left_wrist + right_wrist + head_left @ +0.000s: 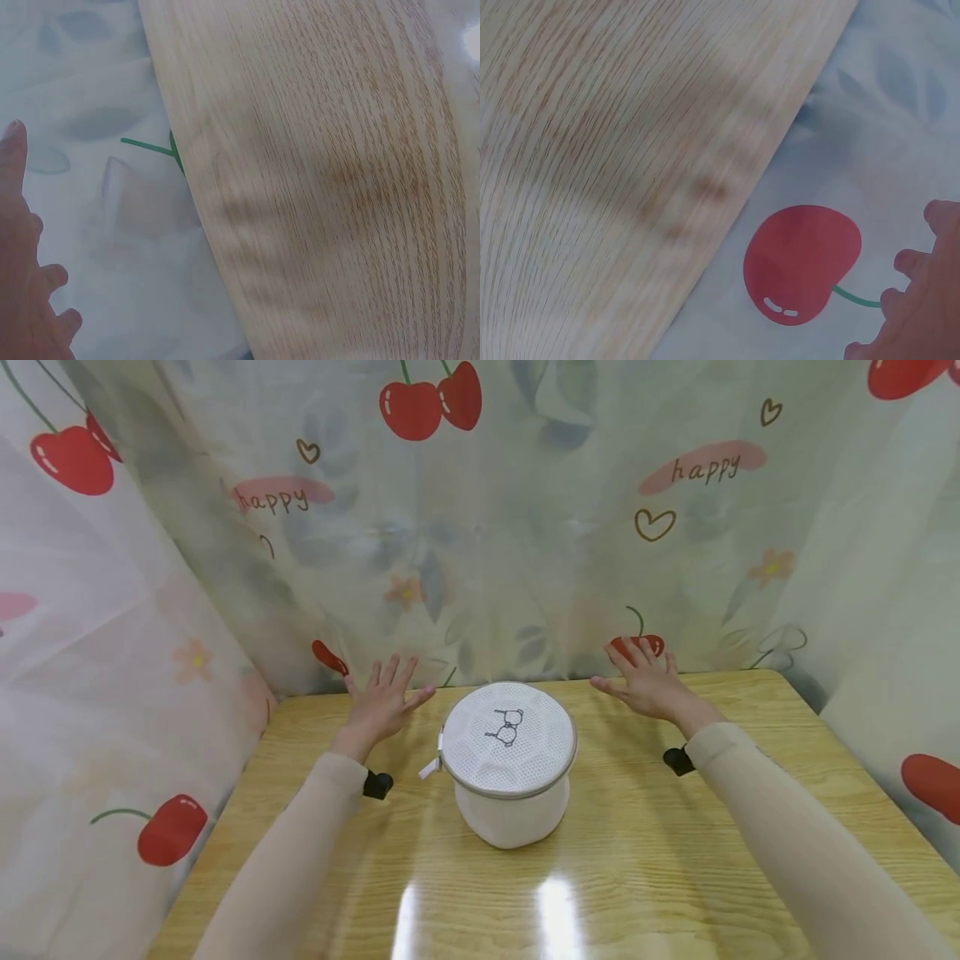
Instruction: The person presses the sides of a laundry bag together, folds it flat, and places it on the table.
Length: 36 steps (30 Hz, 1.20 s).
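Observation:
A round white mesh laundry bag with a zipped lid and a small line drawing on top stands in the middle of the wooden table. Its zipper pull hangs at the left side. My left hand hovers open, fingers spread, just left of and behind the bag, touching nothing. My right hand hovers open to the bag's right, near the table's far edge. In the wrist views only fingers show, over the table edge and curtain.
A translucent curtain printed with cherries, hearts and "happy" surrounds the table on the back and both sides. The table's far edge meets the curtain closely. Glossy reflections lie on the near tabletop.

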### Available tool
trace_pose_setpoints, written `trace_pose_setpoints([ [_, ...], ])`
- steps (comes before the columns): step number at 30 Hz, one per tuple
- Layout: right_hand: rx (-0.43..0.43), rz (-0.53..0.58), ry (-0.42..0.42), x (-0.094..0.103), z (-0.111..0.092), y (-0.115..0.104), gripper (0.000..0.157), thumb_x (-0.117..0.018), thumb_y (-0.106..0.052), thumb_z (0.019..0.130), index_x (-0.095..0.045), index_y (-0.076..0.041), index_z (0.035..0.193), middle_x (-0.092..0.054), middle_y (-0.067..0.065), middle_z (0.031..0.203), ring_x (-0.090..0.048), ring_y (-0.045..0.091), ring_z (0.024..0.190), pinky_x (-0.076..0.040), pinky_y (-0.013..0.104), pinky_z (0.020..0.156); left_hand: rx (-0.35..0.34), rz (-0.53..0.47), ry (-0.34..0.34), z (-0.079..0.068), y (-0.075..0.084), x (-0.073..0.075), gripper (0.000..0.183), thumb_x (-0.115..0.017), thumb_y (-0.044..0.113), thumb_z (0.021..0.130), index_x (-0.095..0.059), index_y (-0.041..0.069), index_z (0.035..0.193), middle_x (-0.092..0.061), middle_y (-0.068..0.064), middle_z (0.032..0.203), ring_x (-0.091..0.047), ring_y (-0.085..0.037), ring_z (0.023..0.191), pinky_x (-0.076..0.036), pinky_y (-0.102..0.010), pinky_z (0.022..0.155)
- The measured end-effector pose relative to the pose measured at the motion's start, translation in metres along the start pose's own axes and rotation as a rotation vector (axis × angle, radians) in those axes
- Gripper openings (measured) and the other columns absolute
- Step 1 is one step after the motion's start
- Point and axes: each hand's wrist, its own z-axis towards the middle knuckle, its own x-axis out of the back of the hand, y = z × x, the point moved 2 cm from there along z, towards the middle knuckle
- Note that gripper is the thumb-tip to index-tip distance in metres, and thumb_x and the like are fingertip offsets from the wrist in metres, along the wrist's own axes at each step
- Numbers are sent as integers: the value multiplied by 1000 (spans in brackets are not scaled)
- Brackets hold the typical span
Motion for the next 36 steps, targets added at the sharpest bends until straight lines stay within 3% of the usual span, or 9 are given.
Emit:
trace_pose_setpoints([
  [11, 23, 15, -21, 5, -5, -6, 88, -41, -64, 106, -11, -9, 168, 2, 27, 171, 10, 51, 155, 12, 78, 113, -16, -22, -21, 0, -9, -5, 85, -36, 70, 104, -9, 23, 170, -3, -15, 175, 0, -46, 158, 15, -80, 110],
  [23, 75, 45, 13, -6, -5, 3, 87, -40, -64, 106, -11, -12, 169, 0, 28, 171, 9, 51, 155, 16, 76, 112, -57, -58, -40, -10, 6, 6, 82, -37, 67, 106, -8, 23, 170, -3, -14, 175, 1, -43, 159, 12, -81, 110],
  [31, 130, 134, 44, -14, -10, 4, 91, -41, -71, 103, -13, -16, 169, -7, 24, 172, 3, 52, 156, 10, 78, 114, -111, -138, -18, -11, 5, -5, 91, -29, 77, 101, -13, 20, 169, -10, -21, 173, -6, -52, 156, 7, -87, 106],
  [36, 135, 162, 36, -12, -6, 3, 87, -43, -66, 105, -13, -15, 169, -7, 22, 173, 3, 50, 156, 6, 78, 115, -106, -205, -31, -14, 9, 2, 84, -34, 70, 105, -12, 21, 169, -8, -18, 174, -3, -49, 157, 6, -83, 111],
])
